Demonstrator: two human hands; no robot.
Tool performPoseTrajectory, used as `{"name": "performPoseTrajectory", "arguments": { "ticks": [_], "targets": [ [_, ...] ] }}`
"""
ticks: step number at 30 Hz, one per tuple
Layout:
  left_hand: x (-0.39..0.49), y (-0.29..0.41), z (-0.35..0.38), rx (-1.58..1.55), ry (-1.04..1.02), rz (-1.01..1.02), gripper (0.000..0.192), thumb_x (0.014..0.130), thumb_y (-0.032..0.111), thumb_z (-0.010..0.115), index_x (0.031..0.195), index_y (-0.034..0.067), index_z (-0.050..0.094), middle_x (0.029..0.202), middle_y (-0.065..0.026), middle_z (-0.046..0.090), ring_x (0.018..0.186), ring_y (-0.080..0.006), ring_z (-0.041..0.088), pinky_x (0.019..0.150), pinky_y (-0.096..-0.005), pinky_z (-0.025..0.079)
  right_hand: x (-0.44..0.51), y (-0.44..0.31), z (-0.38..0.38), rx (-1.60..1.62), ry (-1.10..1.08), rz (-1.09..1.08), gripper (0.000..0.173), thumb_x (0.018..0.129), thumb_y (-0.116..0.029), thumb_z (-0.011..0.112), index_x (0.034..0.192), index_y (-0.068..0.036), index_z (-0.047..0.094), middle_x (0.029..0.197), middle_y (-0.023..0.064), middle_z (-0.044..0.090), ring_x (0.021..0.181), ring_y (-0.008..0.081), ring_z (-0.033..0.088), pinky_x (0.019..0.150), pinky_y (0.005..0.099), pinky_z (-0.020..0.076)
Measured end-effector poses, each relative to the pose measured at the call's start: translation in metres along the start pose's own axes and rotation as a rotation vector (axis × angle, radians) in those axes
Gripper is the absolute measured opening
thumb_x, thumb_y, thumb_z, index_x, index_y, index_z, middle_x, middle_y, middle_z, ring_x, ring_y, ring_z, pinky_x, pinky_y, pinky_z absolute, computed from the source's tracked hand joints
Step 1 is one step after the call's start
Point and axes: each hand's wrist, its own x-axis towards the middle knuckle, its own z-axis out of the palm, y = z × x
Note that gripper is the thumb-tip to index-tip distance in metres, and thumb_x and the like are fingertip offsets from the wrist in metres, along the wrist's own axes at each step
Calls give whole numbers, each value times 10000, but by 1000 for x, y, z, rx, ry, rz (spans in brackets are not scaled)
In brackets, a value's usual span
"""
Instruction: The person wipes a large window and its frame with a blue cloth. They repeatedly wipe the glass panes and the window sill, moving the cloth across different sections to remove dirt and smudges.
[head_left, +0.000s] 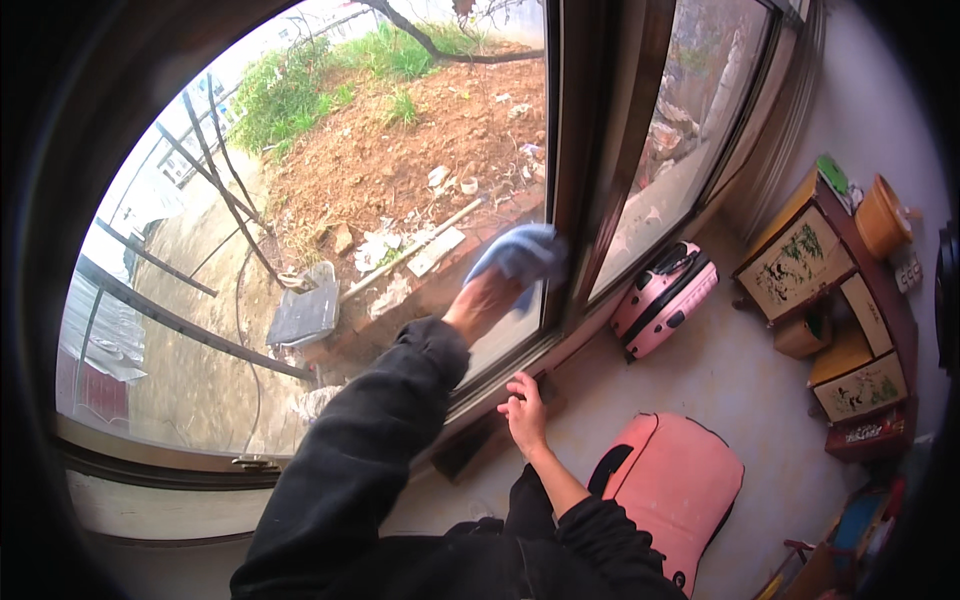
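Observation:
My left hand (487, 300) holds a blue cloth (517, 255) against the glass pane (420, 300) of a large window, close to its dark frame. The cloth is bunched over the fingers and slightly blurred, so the fingertips are hidden. Lower and to the right, my right hand (524, 416) hangs in the air near the window sill (487, 375), fingers apart and bent, with nothing in it. Both arms wear dark sleeves.
A pink suitcase (664, 300) stands under the window at right. A salmon-pink padded piece (675, 480) lies beside my right arm. A painted wooden cabinet (795, 262) with an orange pot (883, 217) lines the right wall. A window latch (255, 463) is at lower left.

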Motion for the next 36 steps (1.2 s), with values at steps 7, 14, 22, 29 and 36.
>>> {"name": "performPoseTrajectory", "arguments": {
  "ticks": [7,14,22,29,36],
  "targets": [
    [11,-22,108,-1939,307,-720,198,1020,179,519,1170,63,578,1088,-92,599,1068,-211,584,949,-344,486,21,13,-4,-19,-34,53,394,941,-12,457,1327,-59,520,1136,123,655,737,161,708,628,282,550],
    [-239,-20,145,-1797,-54,-871,474,988,335,571,1369,59,516,1292,-52,612,1163,-170,576,1021,-338,430,-6,64,11,-152,-83,156,330,966,-30,487,1285,-61,566,1101,112,677,713,155,708,588,282,544],
    [-453,48,-19,-208,-482,-576,559,981,274,537,1489,59,441,1440,-46,554,1301,-181,517,1099,-339,389,-75,94,102,-144,-292,223,315,933,-44,494,1219,-19,623,1041,154,713,713,185,719,674,328,599],
    [-400,59,-67,760,-679,-121,553,974,234,522,1494,72,434,1451,-51,544,1326,-189,503,1113,-339,386,-101,85,143,-82,-501,210,302,942,-76,505,1215,-22,624,1034,134,708,734,172,717,694,307,569],
    [-283,26,26,814,-705,-33,547,933,158,505,1472,91,448,1530,-48,439,1442,-196,361,1208,-346,259,-72,75,118,-18,-384,226,316,944,-87,492,1225,-19,618,1028,124,713,719,168,718,686,307,566]
  ]
}}
